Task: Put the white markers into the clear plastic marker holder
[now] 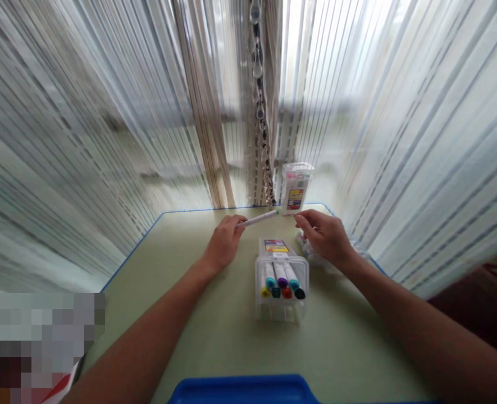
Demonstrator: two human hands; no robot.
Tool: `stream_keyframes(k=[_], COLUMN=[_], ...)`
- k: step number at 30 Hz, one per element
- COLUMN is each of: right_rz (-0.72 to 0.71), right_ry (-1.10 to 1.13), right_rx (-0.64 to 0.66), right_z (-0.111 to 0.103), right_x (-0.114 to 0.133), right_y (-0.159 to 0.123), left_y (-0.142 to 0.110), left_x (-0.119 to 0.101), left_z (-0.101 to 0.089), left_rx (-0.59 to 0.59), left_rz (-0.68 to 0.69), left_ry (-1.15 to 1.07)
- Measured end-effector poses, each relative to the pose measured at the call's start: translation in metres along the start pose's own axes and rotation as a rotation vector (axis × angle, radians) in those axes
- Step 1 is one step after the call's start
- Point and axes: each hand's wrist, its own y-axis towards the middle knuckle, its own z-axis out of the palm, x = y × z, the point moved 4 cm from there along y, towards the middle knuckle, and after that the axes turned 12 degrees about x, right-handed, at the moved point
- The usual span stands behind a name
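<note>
My left hand (225,241) is closed around the back end of a white marker (260,218) with a green tip, which points right and away from me. A clear plastic marker box (282,287) lies on its side between my hands, with several markers inside, their coloured caps facing me. My right hand (326,235) hovers just right of the box with its fingers curled and pinched; I cannot make out whether anything is in them. Crumpled clear plastic wrap (358,251) lies under that hand.
A second clear box (296,187) with a coloured label stands upright at the far edge of the pale green table (181,314). Striped curtains hang close behind and to both sides. A blue tray edge (242,390) sits at the near side.
</note>
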Motion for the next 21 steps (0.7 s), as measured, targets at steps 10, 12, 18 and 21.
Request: stream_keyframes(k=[10, 12, 18, 21], right_rz=[-0.064, -0.075, -0.091, -0.094], right_ry=[0.506, 0.55, 0.593, 0.646], right_rx=[0.055, 0.039, 0.004, -0.011], right_z=[0.017, 0.018, 0.017, 0.015], right_x=[0.01, 0.014, 0.02, 0.02], right_y=[-0.003, -0.004, -0.006, -0.005], left_y=[-0.008, -0.009, -0.007, -0.005], left_x=[-0.036, -0.039, -0.033, -0.029], left_z=[-0.01, -0.009, -0.006, -0.005], left_rx=[-0.158, -0.177, -0.179, -0.159], left_rz=[0.255, 0.274, 0.188, 0.14], left_ry=[-0.33, -0.316, -0.427, -0.541])
